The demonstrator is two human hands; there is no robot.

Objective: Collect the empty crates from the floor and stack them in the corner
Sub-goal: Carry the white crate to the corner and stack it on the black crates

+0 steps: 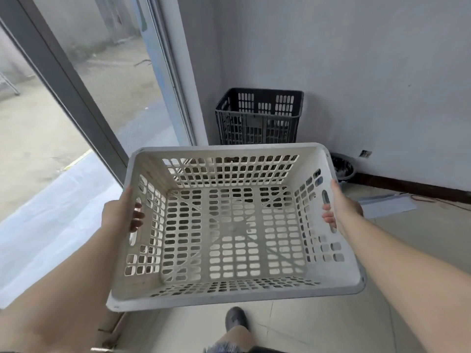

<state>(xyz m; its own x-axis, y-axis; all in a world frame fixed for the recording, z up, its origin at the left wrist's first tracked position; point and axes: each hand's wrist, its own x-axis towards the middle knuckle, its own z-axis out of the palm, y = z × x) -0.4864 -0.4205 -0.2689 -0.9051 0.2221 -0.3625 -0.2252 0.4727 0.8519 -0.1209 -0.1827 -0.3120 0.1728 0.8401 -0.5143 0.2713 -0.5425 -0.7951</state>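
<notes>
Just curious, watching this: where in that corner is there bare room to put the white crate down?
Bare tile lies right of the white crate. The corner is crowded: black crate, grey basin.

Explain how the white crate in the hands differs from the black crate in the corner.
The white crate is carried in the air, the left hand and right hand gripping its side handle slots; the black crate stands on the floor in the corner. The white crate looks wide and shallow, the black crate taller and narrower. Both are perforated plastic, upright and empty.
</notes>
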